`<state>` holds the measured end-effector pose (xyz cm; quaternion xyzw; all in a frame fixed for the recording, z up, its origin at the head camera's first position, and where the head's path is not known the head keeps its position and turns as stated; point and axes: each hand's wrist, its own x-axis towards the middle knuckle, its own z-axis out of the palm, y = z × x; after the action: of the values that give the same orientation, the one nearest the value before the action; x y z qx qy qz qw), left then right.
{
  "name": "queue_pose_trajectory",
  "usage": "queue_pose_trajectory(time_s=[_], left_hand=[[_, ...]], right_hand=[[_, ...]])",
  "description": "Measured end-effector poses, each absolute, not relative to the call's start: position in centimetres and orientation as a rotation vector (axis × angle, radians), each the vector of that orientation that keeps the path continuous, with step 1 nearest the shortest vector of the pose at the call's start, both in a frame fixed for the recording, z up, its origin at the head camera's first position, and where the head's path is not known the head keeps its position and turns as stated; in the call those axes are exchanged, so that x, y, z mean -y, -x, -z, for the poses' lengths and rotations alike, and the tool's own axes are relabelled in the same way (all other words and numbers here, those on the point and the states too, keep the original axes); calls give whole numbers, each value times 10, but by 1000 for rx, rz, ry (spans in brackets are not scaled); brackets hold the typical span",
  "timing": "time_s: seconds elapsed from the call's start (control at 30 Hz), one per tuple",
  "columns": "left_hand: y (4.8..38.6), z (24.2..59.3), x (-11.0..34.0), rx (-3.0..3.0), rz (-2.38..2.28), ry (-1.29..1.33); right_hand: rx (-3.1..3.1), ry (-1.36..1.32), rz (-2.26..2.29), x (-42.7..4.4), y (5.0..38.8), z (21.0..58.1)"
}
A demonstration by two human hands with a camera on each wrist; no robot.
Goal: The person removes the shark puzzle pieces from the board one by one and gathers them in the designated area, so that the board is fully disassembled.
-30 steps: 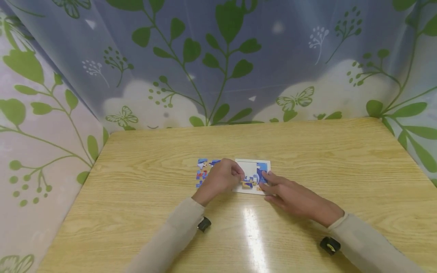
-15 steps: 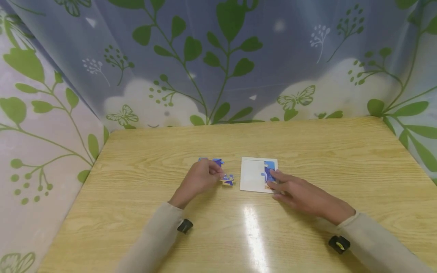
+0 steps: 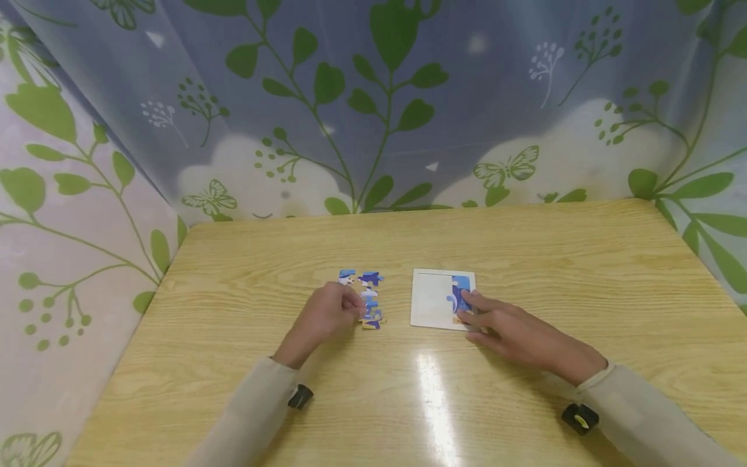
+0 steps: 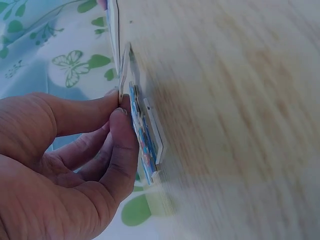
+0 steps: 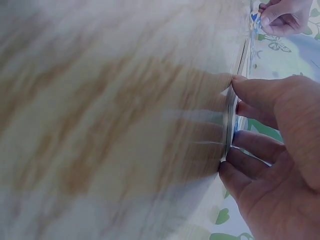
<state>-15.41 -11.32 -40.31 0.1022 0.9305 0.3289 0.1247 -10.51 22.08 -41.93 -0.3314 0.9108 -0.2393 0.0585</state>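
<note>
In the head view my left hand (image 3: 327,314) pinches a jigsaw piece (image 3: 371,323) with blue, white and yellow print, low over the table. The left wrist view shows that piece (image 4: 125,72) tilted on edge between thumb and finger. Several loose jigsaw pieces (image 3: 370,279) lie around and partly under this hand. To their right, a white puzzle tray (image 3: 430,298) lies flat, with blue joined pieces (image 3: 461,284) along its right side. My right hand (image 3: 510,331) rests on the tray's right side, fingers spread over the pieces and edge, thumb at the near side.
Both lie on a wood-grain table (image 3: 262,259). A patterned curtain (image 3: 327,130) with leaves stands behind the table's far edge. Black wrist bands (image 3: 580,418) show below each forearm.
The left hand has drawn left from the tray with a jigsaw piece, back to the loose ones. The tray shifted slightly right with the right hand, and its middle now shows bare white.
</note>
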Motion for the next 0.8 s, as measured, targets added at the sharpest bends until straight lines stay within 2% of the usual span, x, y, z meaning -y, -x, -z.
queue_pose_trajectory(time_s=[0.47, 0.8], left_hand=[[156, 401, 107, -2769, -941, -383], [171, 393, 61, -2660, -982, -505]], right_hand=[[-2759, 1012, 731, -219, 106, 421], [-2749, 1012, 747, -221, 106, 419]])
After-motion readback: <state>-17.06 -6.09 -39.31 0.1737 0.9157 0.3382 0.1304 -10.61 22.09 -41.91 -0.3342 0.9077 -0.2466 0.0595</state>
